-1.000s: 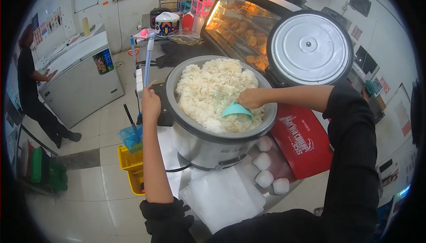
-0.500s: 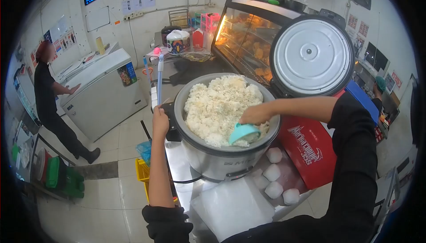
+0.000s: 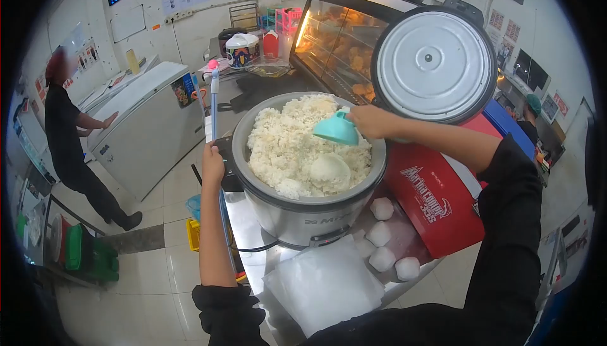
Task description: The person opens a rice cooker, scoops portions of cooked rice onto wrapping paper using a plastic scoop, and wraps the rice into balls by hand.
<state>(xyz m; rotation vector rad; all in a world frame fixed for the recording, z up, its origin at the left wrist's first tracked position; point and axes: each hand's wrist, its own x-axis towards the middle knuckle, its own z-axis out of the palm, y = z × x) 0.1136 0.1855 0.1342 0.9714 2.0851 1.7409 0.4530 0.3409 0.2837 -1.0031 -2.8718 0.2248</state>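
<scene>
A large pot of white rice (image 3: 284,131) fills the rice cooker (image 3: 284,223) in front of me. My right hand (image 3: 370,122) is closed on the handle of a turquoise scoop (image 3: 337,130), tilted just above the rice at the right side. Under the scoop, a smooth rounded hollow or mound (image 3: 330,172) shows in the rice surface; which of the two I cannot tell. My left hand (image 3: 214,164) is closed at the cooker's black side handle (image 3: 229,161), beside a thin blue pole (image 3: 215,103). The cooker's lid (image 3: 436,61) stands open behind.
White wrapped rice balls (image 3: 380,234) and a stack of clear sheets (image 3: 325,283) lie in front of the cooker. A red cooler box (image 3: 430,200) sits to the right, a lit food warmer (image 3: 344,42) behind. Another person (image 3: 73,131) stands by a white chest freezer (image 3: 142,128).
My right hand has lifted the scoop out of the rice, up and back, exposing the rounded shape. My left hand stays at the handle. The view has shifted slightly.
</scene>
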